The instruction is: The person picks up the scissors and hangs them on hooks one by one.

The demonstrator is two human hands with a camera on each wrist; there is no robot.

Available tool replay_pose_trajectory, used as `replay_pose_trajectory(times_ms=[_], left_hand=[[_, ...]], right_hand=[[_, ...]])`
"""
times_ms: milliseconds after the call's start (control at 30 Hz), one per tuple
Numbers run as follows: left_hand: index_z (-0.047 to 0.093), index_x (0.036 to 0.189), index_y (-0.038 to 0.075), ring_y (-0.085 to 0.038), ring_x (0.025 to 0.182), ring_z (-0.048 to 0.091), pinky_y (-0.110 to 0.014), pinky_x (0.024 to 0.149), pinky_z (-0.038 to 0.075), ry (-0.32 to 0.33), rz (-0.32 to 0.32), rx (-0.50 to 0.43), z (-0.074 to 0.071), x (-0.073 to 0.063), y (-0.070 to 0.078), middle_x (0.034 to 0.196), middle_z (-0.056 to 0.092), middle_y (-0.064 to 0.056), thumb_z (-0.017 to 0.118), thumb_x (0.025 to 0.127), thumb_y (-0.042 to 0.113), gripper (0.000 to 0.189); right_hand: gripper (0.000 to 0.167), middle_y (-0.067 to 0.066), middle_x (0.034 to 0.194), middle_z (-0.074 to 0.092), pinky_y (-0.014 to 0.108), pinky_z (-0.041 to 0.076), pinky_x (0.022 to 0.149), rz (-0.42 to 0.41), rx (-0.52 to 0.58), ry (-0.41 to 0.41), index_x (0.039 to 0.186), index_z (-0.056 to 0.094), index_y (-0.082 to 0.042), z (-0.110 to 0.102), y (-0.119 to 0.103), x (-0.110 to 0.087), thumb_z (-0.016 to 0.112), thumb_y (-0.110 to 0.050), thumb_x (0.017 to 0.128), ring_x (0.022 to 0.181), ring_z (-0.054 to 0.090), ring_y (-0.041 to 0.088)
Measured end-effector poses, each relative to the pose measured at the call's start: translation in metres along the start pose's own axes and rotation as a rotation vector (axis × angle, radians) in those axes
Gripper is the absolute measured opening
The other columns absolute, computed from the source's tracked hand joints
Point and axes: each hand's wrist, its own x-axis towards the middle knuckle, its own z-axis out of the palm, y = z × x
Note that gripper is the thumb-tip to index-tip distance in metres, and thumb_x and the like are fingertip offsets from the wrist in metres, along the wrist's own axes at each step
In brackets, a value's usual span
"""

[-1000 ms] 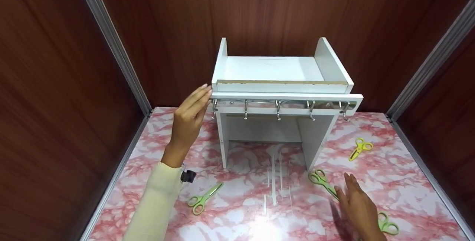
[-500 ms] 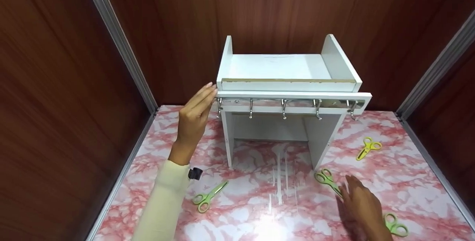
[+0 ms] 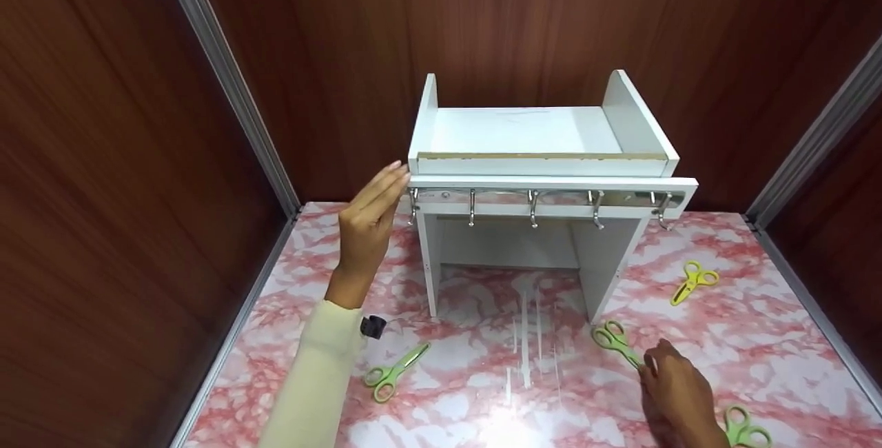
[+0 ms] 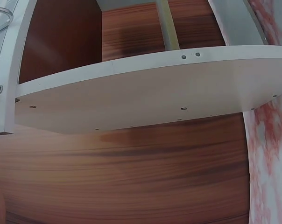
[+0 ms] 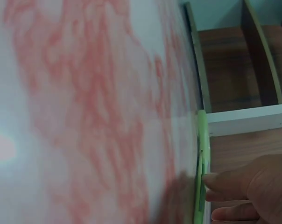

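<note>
A white shelf unit (image 3: 544,167) with a hook rail (image 3: 496,210) across its front stands on the marbled tabletop. My left hand (image 3: 365,227) touches the left end of the rail, fingers straight and close together. Down at the right, my right hand (image 3: 679,386) has its fingers curled at the blade end of green scissors (image 3: 610,339), which lie by the unit's right leg. In the right wrist view the thumb (image 5: 225,183) is against the blades of these scissors (image 5: 203,135). The left wrist view shows the unit's side panel (image 4: 131,95).
More green scissors (image 3: 389,379) lie at the front left, and another green pair (image 3: 741,427) is partly cut off beside my right wrist. Yellow scissors (image 3: 692,282) rest to the right of the unit. Brown wooden walls (image 3: 524,21) enclose the table.
My right hand has lowered toward the scissors, its fingers going from extended to curled at the blades. The left hand stays at the rail. The head view has shifted slightly.
</note>
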Motion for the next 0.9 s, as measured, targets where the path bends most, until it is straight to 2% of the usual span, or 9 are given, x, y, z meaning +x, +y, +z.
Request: replay_pose_trajectory(times_ms=[100,233,333,600,900], left_hand=[[0.077,0.112,0.000,-0.028,0.116,0.067,-0.035,0.101,0.055,0.007,0.000,0.001,0.0012,-0.0009,-0.0005,0.118,0.074,-0.012,0.072,0.087,-0.010,0.027],[0.077,0.112,0.000,-0.028,0.117,0.067,-0.035,0.101,0.055,0.002,0.000,0.004,0.0022,-0.0023,-0.0012,0.118,0.074,-0.012,0.071,0.089,-0.008,0.025],[0.077,0.112,0.000,-0.028,0.117,0.067,-0.035,0.101,0.056,0.002,0.004,0.002,0.0012,-0.0027,-0.0002,0.118,0.074,-0.012,0.072,0.088,-0.008,0.026],[0.077,0.114,0.001,-0.028,0.119,0.066,-0.036,0.101,0.056,-0.006,0.009,0.001,0.0015,0.0033,0.0015,0.120,0.073,-0.012,0.071,0.090,-0.006,0.026],[0.076,0.114,0.000,-0.028,0.120,0.066,-0.035,0.101,0.055,-0.011,0.008,0.004,-0.0003,0.0009,0.0005,0.121,0.072,-0.012,0.071,0.089,-0.007,0.026]], right_hand=[[0.016,0.027,0.110,0.066,0.060,0.055,0.061,0.013,0.020,0.001,0.097,0.069,0.001,0.0017,-0.0005,-0.0005,0.077,-0.004,0.084,0.089,0.067,0.049],[0.018,0.015,0.092,0.069,0.055,0.054,0.056,0.055,0.044,-0.013,0.096,0.067,-0.001,0.0020,-0.0020,-0.0006,0.080,-0.006,0.084,0.077,0.069,0.039],[0.019,0.012,0.083,0.069,0.053,0.053,0.053,0.088,0.055,-0.040,0.094,0.064,-0.002,0.0017,-0.0035,0.0000,0.080,-0.007,0.084,0.071,0.068,0.034],[0.021,0.009,0.079,0.066,0.054,0.052,0.054,0.117,0.054,-0.031,0.090,0.060,-0.002,0.0013,-0.0053,0.0037,0.080,-0.006,0.084,0.070,0.066,0.032],[0.026,0.007,0.078,0.061,0.054,0.051,0.056,0.123,0.095,-0.026,0.087,0.055,-0.003,0.0046,-0.0060,0.0009,0.081,-0.006,0.084,0.072,0.065,0.034]])
